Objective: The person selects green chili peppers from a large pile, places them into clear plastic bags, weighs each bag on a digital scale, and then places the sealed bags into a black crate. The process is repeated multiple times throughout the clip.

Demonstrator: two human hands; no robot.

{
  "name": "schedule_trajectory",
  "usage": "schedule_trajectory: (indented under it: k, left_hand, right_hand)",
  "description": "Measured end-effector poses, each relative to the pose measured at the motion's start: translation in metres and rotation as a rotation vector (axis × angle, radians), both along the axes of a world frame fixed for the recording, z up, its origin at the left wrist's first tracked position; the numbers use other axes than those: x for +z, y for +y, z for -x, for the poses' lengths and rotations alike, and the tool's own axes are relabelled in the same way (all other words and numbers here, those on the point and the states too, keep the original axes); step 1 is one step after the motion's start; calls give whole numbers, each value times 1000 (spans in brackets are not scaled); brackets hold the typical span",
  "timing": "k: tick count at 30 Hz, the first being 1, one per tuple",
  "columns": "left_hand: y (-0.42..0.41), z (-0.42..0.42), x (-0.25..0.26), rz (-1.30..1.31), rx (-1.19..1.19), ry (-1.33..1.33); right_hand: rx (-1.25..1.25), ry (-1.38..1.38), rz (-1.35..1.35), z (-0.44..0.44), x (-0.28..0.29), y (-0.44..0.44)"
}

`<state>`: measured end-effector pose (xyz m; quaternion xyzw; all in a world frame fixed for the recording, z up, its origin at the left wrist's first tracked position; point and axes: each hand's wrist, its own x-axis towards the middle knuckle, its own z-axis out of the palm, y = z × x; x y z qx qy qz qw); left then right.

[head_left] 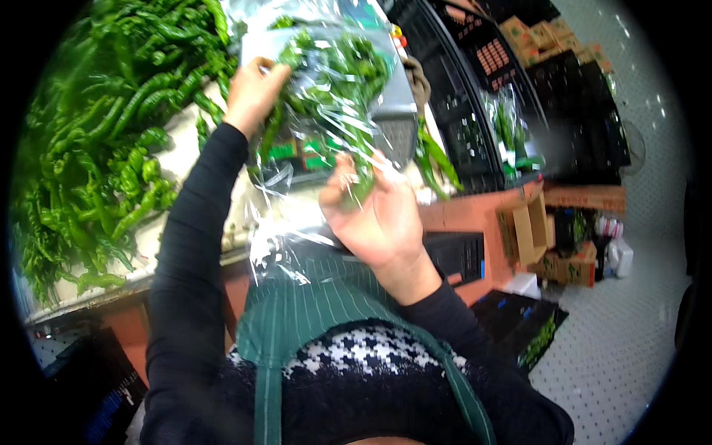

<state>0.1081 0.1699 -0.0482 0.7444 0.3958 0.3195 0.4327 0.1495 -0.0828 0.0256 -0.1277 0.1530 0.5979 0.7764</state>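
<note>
A clear plastic bag [328,119] hangs between my hands over a grey scale-like device [395,103]. Leafy greens [356,72] show through the film, their stems pointing down towards me. My left hand [256,94] pinches the bag's upper left edge between thumb and fingers. Lower down, my right hand [378,214], palm up, has its curled fingers around the bagged stem ends. The loose end of the film dangles in front of my green striped apron [334,289]. Glare and blur hide the exact contact of the fingers with the film.
Long green peppers [111,117] are heaped on the pale tabletop [189,119] at left. More peppers [436,156] lie right of the device. Black crates [450,83] stand at right, one with a bagged bundle [509,125]. An open cardboard box [528,228] is below them.
</note>
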Motion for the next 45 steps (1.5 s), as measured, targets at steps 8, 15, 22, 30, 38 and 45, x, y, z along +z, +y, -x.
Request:
schedule_trajectory:
  k: [8, 15, 22, 30, 38, 45]
  left_hand:
    - [2, -3, -15, -39, 0, 32]
    - [-2, 0, -8, 2, 19, 47]
    - [-8, 2, -13, 14, -17, 14]
    - [-62, 73, 5, 302, -144, -141]
    - [6, 83, -9, -282, -238, 372]
    - [46, 64, -25, -224, -575, 368]
  right_hand:
    - [-29, 102, -11, 6, 15, -8]
    - [402, -313, 108, 1, 32, -81]
    - [224, -837, -37, -53, 51, -199]
    - [-191, -265, 213, -38, -80, -232]
    - [-792, 310, 550, 48, -216, -289]
    - [-1281, 252, 1127, 155, -275, -431]
